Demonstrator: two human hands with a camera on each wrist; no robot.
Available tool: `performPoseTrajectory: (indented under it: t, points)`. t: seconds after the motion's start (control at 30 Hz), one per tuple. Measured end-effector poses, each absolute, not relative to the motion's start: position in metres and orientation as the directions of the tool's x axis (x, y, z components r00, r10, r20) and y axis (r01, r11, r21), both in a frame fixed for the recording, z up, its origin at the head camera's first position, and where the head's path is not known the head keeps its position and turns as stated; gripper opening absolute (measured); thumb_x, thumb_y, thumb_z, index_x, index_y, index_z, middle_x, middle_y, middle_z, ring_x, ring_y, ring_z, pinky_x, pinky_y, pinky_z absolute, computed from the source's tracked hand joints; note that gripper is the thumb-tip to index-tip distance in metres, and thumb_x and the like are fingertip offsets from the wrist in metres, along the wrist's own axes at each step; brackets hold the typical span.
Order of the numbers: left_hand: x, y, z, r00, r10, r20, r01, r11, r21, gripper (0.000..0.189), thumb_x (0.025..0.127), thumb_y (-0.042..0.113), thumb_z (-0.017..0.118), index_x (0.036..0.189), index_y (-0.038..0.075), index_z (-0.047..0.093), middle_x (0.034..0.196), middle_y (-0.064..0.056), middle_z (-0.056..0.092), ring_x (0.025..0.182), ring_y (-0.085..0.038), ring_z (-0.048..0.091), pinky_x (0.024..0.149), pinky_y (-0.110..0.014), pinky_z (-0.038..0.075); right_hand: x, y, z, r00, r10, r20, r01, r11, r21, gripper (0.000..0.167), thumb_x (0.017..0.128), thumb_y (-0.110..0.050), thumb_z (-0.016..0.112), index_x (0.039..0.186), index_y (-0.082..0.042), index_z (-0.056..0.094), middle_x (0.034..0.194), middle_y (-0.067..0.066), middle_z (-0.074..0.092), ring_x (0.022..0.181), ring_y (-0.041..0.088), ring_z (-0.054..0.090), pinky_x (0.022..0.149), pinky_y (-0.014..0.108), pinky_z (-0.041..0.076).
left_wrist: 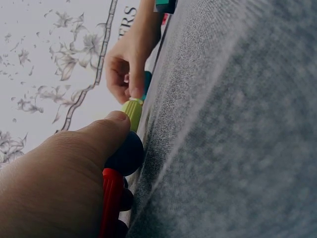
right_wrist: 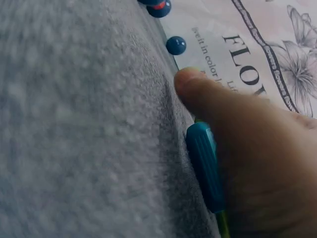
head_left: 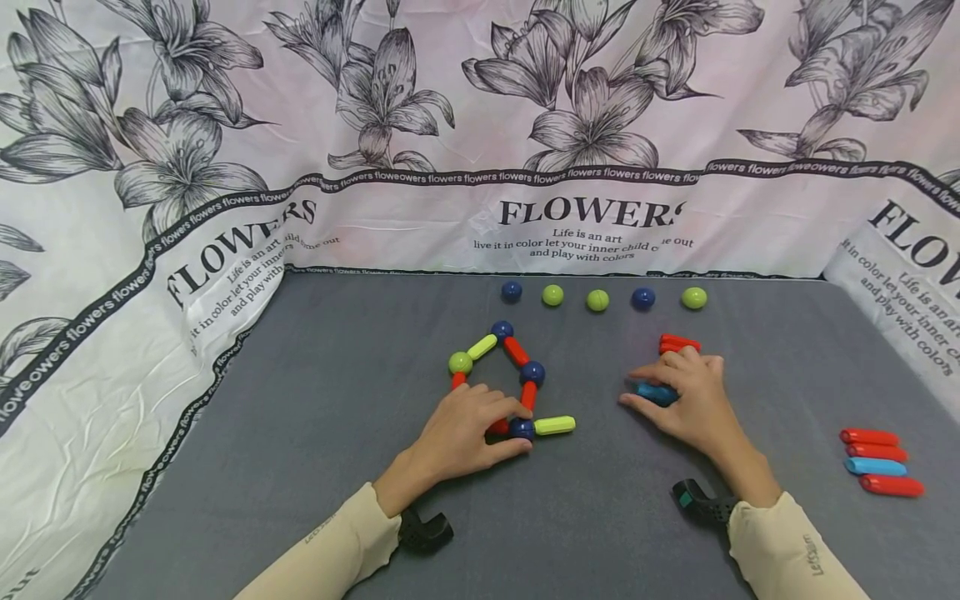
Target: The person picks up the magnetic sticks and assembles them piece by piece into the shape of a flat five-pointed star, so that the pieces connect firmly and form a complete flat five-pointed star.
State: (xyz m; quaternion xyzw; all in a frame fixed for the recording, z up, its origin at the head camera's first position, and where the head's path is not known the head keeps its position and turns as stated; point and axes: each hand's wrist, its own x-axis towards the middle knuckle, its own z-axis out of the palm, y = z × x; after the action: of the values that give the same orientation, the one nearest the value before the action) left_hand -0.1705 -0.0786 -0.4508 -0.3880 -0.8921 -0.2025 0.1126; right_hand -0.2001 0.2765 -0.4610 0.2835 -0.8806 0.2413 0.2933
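My left hand (head_left: 468,429) pinches a dark blue ball (head_left: 521,428) at the near corner of a ring of balls and sticks; the thumb lies against it in the left wrist view. A yellow-green stick (head_left: 555,425) juts right from that ball. Red sticks (head_left: 516,351), another yellow-green stick (head_left: 482,347), a green ball (head_left: 461,362) and blue balls (head_left: 532,372) make up the ring, partly hidden by the hand. My right hand (head_left: 693,400) arches over a blue stick (right_wrist: 204,166) on the table, thumb and fingertips apart and reaching past it.
Red sticks (head_left: 678,342) lie just beyond the right hand. A row of blue balls (head_left: 512,291) and green balls (head_left: 552,295) runs along the back. Several red sticks (head_left: 892,486) and one blue stick (head_left: 876,466) lie at the right. Flowered cloth (head_left: 405,221) borders the grey tabletop (head_left: 337,367).
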Motion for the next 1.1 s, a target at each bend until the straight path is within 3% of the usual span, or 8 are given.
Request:
performPoseTrajectory:
  t: [0.23, 0.47, 0.6, 0.77, 0.93, 1.1]
  points:
    - [-0.170, -0.078, -0.451, -0.670, 0.646, 0.365, 0.740, 0.616, 0.270, 0.034, 0.090, 0.053, 0.073, 0.115, 0.030, 0.074, 0.088, 0.016, 0.067, 0.073, -0.003, 0.044, 0.067, -0.019, 0.031, -0.198, 0.275, -0.463, -0.692, -0.378, 0.614, -0.637, 0.720, -0.274, 0.026, 0.072, -0.012, 0.071, 0.097, -0.015, 0.076, 0.086, -0.002, 0.069, 0.083, 0.014, 0.048, 0.075, 0.043, 0.022]
    - [-0.170, -0.078, -0.451, -0.666, 0.647, 0.371, 0.744, 0.613, 0.267, 0.035, 0.090, 0.054, 0.073, 0.114, 0.030, 0.074, 0.089, 0.016, 0.068, 0.073, -0.003, 0.044, 0.067, -0.019, 0.031, -0.196, 0.264, -0.463, -0.684, -0.396, 0.612, -0.671, 0.671, -0.316, 0.029, 0.077, -0.003, 0.084, 0.104, -0.010, 0.077, 0.092, 0.002, 0.072, 0.084, 0.013, 0.055, 0.077, 0.027, 0.035]
    - [-0.170, -0.078, -0.451, -0.667, 0.646, 0.370, 0.743, 0.611, 0.272, 0.034, 0.089, 0.053, 0.073, 0.115, 0.030, 0.074, 0.087, 0.016, 0.067, 0.073, -0.003, 0.043, 0.067, -0.019, 0.032, -0.193, 0.257, -0.464, -0.721, -0.379, 0.581, -0.644, 0.674, -0.360, 0.034, 0.077, -0.006, 0.087, 0.110, -0.010, 0.076, 0.097, 0.001, 0.072, 0.085, 0.011, 0.055, 0.074, 0.019, 0.039]
    - [-0.170, -0.078, -0.451, -0.669, 0.646, 0.367, 0.741, 0.615, 0.269, 0.035, 0.090, 0.053, 0.073, 0.115, 0.030, 0.073, 0.086, 0.016, 0.065, 0.073, -0.003, 0.043, 0.069, -0.021, 0.032, -0.190, 0.258, -0.466, -0.775, -0.351, 0.525, -0.585, 0.711, -0.389, 0.034, 0.080, -0.007, 0.081, 0.113, -0.010, 0.073, 0.101, 0.000, 0.069, 0.087, 0.009, 0.051, 0.077, 0.019, 0.038]
    - [-0.170, -0.079, -0.451, -0.671, 0.645, 0.365, 0.740, 0.617, 0.268, 0.037, 0.090, 0.054, 0.072, 0.118, 0.029, 0.072, 0.085, 0.015, 0.062, 0.074, -0.003, 0.044, 0.070, -0.022, 0.032, -0.190, 0.259, -0.467, -0.774, -0.371, 0.513, -0.593, 0.710, -0.380, 0.033, 0.081, -0.001, 0.073, 0.113, -0.009, 0.073, 0.096, -0.002, 0.064, 0.084, 0.007, 0.048, 0.075, 0.020, 0.038]
    - [-0.173, -0.080, -0.452, -0.665, 0.583, 0.467, 0.745, 0.564, 0.356, 0.033, 0.089, 0.047, 0.076, 0.114, 0.025, 0.073, 0.096, 0.009, 0.064, 0.090, -0.007, 0.053, 0.082, -0.029, 0.041, -0.190, 0.257, -0.467, -0.763, -0.372, 0.528, -0.602, 0.705, -0.374, 0.036, 0.082, 0.000, 0.077, 0.118, -0.007, 0.072, 0.093, -0.001, 0.063, 0.079, 0.007, 0.046, 0.070, 0.017, 0.035]
